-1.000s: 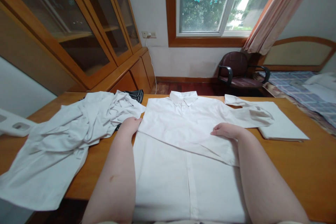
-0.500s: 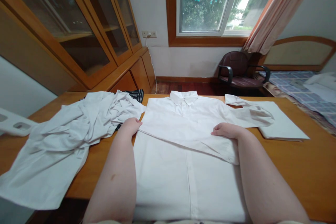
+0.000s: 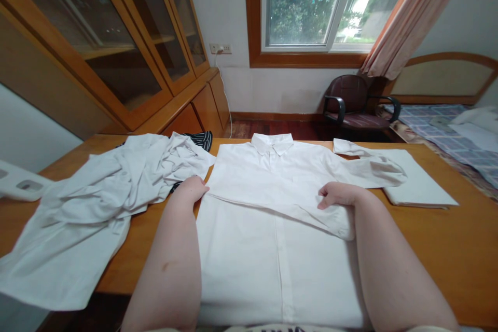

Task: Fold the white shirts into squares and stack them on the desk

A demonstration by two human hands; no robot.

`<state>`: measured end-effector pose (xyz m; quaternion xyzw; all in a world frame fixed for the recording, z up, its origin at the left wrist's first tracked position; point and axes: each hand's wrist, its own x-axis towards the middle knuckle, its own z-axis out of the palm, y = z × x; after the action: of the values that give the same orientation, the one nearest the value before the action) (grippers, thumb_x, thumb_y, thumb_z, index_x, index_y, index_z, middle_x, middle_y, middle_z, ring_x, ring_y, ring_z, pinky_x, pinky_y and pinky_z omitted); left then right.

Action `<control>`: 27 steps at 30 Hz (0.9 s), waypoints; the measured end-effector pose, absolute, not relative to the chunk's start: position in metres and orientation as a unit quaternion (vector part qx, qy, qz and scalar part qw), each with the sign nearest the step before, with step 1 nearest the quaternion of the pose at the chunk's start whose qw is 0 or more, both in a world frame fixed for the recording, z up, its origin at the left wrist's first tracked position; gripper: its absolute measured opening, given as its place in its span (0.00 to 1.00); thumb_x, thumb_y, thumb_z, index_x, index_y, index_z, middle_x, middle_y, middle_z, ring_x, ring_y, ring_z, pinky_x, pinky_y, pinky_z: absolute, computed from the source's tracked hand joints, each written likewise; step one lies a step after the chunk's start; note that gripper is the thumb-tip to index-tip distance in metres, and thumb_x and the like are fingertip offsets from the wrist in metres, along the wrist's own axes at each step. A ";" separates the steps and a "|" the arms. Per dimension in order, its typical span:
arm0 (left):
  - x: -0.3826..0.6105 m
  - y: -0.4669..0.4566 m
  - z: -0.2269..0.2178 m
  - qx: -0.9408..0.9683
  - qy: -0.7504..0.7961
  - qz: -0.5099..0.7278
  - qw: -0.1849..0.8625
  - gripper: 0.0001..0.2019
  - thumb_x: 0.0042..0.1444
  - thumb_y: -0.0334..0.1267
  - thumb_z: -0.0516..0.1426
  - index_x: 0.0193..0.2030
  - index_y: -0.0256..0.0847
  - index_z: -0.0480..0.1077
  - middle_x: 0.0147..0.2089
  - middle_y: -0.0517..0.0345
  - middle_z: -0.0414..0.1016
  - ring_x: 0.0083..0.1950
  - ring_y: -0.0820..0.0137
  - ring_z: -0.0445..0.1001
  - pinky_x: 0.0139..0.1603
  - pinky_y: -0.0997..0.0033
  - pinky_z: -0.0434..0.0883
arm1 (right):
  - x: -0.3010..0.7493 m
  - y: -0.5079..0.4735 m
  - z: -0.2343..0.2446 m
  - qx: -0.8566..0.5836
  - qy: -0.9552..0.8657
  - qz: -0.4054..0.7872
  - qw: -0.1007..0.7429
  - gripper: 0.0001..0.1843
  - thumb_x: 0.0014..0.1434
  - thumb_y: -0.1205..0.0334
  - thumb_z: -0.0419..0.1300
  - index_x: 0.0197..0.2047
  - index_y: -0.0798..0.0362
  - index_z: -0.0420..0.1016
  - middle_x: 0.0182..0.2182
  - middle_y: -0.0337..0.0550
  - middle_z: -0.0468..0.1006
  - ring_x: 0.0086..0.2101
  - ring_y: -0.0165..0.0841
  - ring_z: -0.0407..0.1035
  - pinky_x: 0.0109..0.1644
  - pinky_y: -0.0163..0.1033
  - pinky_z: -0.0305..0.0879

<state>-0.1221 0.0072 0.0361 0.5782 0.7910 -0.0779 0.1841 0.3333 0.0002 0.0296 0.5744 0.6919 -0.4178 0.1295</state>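
Observation:
A white button-up shirt (image 3: 241, 259) lies front up on the table, its collar at the far end. One sleeve (image 3: 268, 194) is folded across the chest, with the cuff toward the right. At the left edge of the shirt, my left hand (image 3: 195, 189) pinches the cloth near the sleeve's fold. My right hand (image 3: 337, 195) rests on the folded sleeve close to its cuff, fingers curled against the fabric; the fingertips are partly hidden. The other sleeve (image 3: 361, 172) stretches out to the right and overlaps a folded white cloth (image 3: 422, 181).
Crumpled white clothing (image 3: 97, 192) is heaped on the left of the wooden table (image 3: 439, 254), over a black striped piece (image 3: 203, 140). A white plastic object (image 3: 25, 184) sits at the far left. Beyond are a glass-door cabinet (image 3: 187, 88), an office chair (image 3: 352, 101) and a bed (image 3: 443, 124).
My right hand has shifted slightly right along the folded sleeve, its thumb now lower. The sleeve's lower edge has moved up a little. My left hand stays at the shirt's left edge.

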 end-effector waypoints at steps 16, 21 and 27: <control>-0.048 0.030 -0.021 0.713 0.700 0.007 0.033 0.42 0.56 0.61 0.45 0.69 0.30 0.46 0.71 0.39 0.41 0.72 0.53 0.39 0.68 0.54 0.41 | 0.327 -0.001 0.036 0.590 0.688 -0.401 0.136 0.23 0.38 0.45 0.65 0.34 0.53 0.78 0.34 0.43 0.79 0.39 0.43 0.70 0.42 0.38 0.59; -0.050 0.032 -0.021 0.699 0.714 0.005 0.049 0.48 0.50 0.68 0.45 0.70 0.36 0.44 0.72 0.43 0.38 0.71 0.49 0.36 0.68 0.52 0.42 | 0.330 0.001 0.031 0.592 0.688 -0.400 0.125 0.23 0.40 0.41 0.63 0.31 0.53 0.78 0.33 0.43 0.80 0.37 0.43 0.70 0.42 0.39 0.60; -0.052 0.031 -0.018 0.693 0.719 0.016 0.053 0.47 0.48 0.69 0.48 0.70 0.42 0.47 0.72 0.46 0.41 0.70 0.47 0.41 0.65 0.49 0.47 | 0.332 0.002 0.030 0.599 0.673 -0.419 0.112 0.26 0.42 0.37 0.62 0.31 0.52 0.79 0.34 0.44 0.80 0.38 0.42 0.71 0.43 0.39 0.61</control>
<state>-0.0516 0.0305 -0.0179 0.6931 0.7187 0.0157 0.0528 0.3325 0.0022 0.0305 0.5987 0.6732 -0.4193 0.1118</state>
